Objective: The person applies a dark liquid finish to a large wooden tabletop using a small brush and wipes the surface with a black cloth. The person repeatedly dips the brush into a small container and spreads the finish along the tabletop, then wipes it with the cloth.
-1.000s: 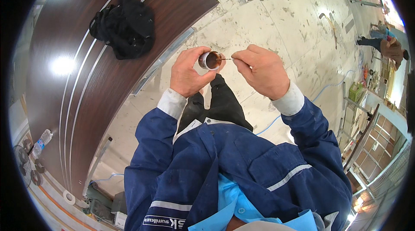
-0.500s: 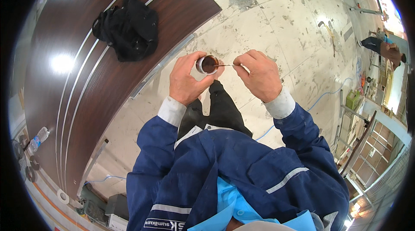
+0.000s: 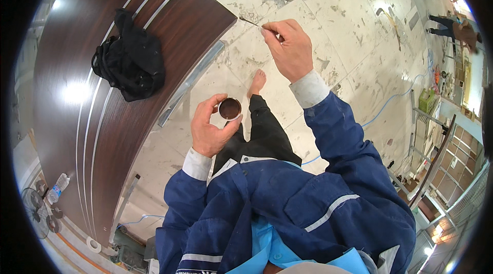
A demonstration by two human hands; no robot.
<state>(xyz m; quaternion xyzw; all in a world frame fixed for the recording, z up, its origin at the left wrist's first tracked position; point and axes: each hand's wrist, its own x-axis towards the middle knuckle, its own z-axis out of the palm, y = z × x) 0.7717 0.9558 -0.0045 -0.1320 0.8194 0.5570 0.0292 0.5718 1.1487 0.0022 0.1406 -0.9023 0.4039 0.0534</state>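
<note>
A small round cup of dark brown liquid (image 3: 230, 109) sits in my left hand (image 3: 209, 129), fingers and thumb wrapped round its sides, in front of my legs. My right hand (image 3: 290, 48) is farther out and pinches the end of a thin small brush (image 3: 249, 21). Its dark tip is at the right corner of a dark wood-grain panel (image 3: 205, 10); whether it touches the edge I cannot tell. The panel has pale metallic stripes and fills the left side.
A black cloth bag or garment (image 3: 134, 58) lies on the panel. By its near left edge are a plastic bottle (image 3: 58, 188), a fan (image 3: 33, 204) and a tape roll (image 3: 93, 245). A blue hose (image 3: 385, 112) crosses the stained floor. Another person (image 3: 462, 33) stands far right.
My right hand has lifted the brush out of the cup and moved it away to the panel's corner. My left hand has drawn the cup nearer my body. The view has shifted slightly.
</note>
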